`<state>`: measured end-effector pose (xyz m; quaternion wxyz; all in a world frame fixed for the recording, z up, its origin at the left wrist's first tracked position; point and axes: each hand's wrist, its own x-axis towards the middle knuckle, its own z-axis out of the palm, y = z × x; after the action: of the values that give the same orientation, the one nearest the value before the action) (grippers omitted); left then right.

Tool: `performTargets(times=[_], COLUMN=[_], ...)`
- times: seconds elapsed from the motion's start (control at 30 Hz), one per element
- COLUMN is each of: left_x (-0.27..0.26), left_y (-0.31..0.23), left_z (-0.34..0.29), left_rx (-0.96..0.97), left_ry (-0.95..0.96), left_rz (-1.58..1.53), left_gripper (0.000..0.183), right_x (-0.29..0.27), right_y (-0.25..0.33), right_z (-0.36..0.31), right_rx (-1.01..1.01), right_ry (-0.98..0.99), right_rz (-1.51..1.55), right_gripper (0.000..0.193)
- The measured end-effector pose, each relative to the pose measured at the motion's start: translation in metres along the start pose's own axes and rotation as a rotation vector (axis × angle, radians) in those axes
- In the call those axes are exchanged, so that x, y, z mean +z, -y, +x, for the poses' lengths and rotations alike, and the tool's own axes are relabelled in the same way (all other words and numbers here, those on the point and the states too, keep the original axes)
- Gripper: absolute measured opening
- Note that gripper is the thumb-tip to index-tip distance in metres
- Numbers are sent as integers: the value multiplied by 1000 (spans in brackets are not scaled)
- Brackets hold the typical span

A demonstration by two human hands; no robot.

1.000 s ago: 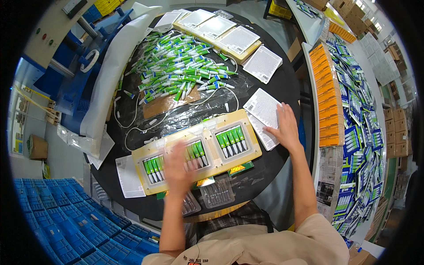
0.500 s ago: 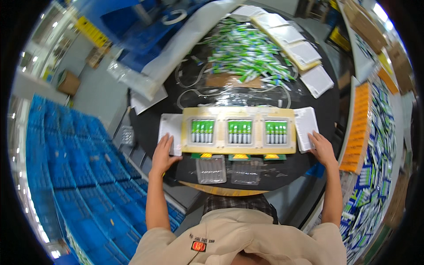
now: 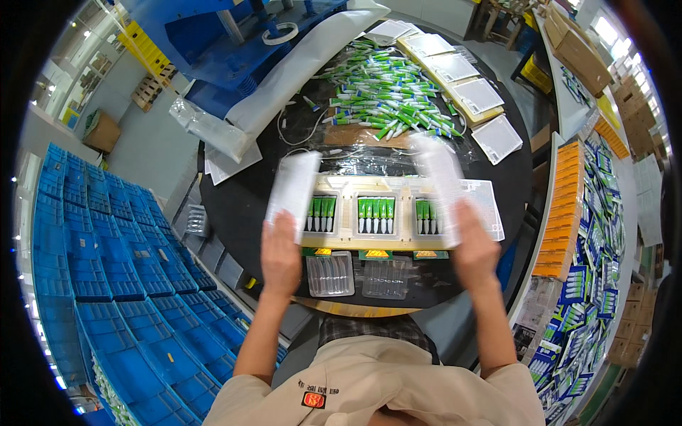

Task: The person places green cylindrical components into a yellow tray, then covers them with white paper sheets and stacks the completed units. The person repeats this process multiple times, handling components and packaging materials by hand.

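Note:
My left hand (image 3: pixel 281 255) grips a white card (image 3: pixel 293 186) over the left end of a cream-coloured frame (image 3: pixel 383 242). My right hand (image 3: pixel 474 252), blurred, holds another white card (image 3: pixel 439 181) tilted above the right end. Three windows in the frame each hold a clear tray with a row of small green-and-white tubes (image 3: pixel 376 213); the cards partly cover the outer two rows. One more white card (image 3: pixel 486 206) lies at the frame's right end, beyond my right hand. Two clear plastic blister trays (image 3: pixel 330 275) (image 3: pixel 386 278) lie in front of the frame.
Loose tubes (image 3: pixel 391 89) are heaped at the back of the round black table (image 3: pixel 241 206). Another cream frame (image 3: pixel 490 113) bears white cards. Blue crates (image 3: pixel 142 263) stand at left. Orange strips (image 3: pixel 561 213) and packaged tubes (image 3: pixel 579 305) fill the right side; blue machinery (image 3: pixel 206 42) stands back left.
Both hands have moved inward from the frame's ends, each lifting a white card from there. The cards now hang above the frame's outer windows.

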<state>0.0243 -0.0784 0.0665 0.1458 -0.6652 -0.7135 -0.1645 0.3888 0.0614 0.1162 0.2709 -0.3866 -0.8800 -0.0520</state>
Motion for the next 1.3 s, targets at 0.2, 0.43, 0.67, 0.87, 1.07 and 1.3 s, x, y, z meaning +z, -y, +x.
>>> performTargets(times=[0.2, 0.43, 0.67, 0.87, 1.07, 1.3], left_x=[33, 31, 4, 34, 45, 55], left_y=[-77, -52, -92, -116, -82, -88], left_z=[-19, -5, 15, 39, 41, 52], left_rx=[45, 50, -22, 236, 484, 432], left_ry=[453, 458, 351, 615, 653, 593], left_rz=[360, 185, -188, -162, -234, -233], left_gripper=[49, 59, 104, 94, 86, 85], right_x=[80, 73, 3, 46, 67, 37], right_y=[104, 97, 52, 30, 35, 38], right_z=[-15, -9, -5, -57, -82, -49], right_rx=[-169, -128, 159, 122, 133, 221], right_ry=[381, 322, 0, 267, 253, 537], right_rz=[-96, 92, 42, -190, -153, -69], right_gripper=[48, 50, 49, 46, 46, 55])
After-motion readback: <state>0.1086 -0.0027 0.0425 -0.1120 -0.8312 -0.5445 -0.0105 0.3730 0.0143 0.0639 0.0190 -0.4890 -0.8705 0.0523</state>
